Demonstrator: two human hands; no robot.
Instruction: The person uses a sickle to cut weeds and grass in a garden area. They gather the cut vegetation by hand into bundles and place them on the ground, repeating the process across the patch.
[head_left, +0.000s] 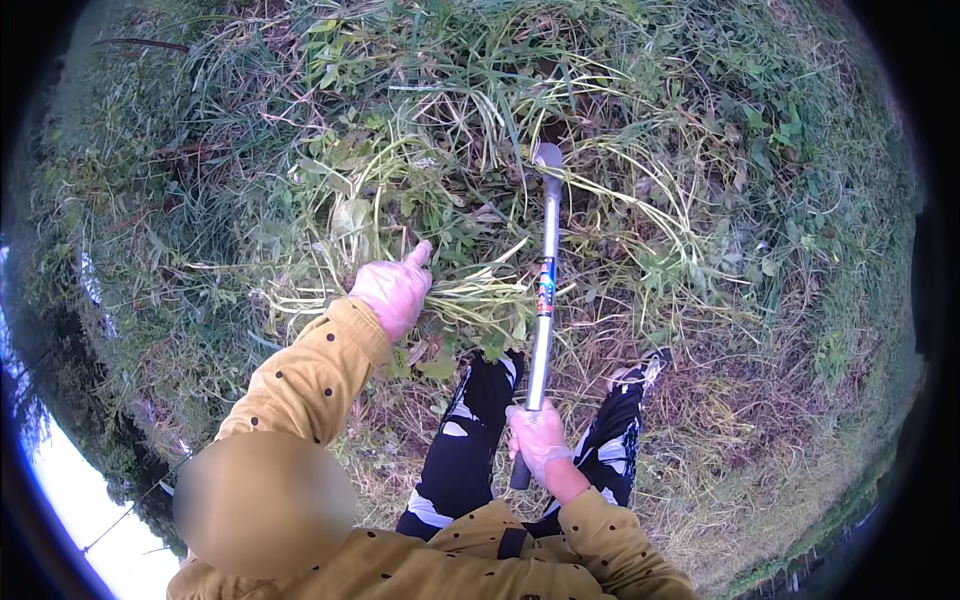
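Observation:
My left hand (394, 292), in a thin clear glove, rests over a bunch of long pale green stems (476, 294) left of centre; the index finger points away from me, and whether the other fingers grip the stems is hard to see. Gloved as well, my right hand (538, 439) is closed round the dark grip of a long-handled metal tool (550, 225), low at the centre. Its silver shaft bears a coloured label and runs away from me. The curved metal head (550, 156) lies among stems and grass, its blade partly hidden.
Tangled grass and weeds (750, 247) surround the tool. Bent pale stems (645, 195) arch to the right of its head. My legs in black and white trousers (465, 442) stand either side of the shaft's lower part. Dark trees (82, 390) show at the far left.

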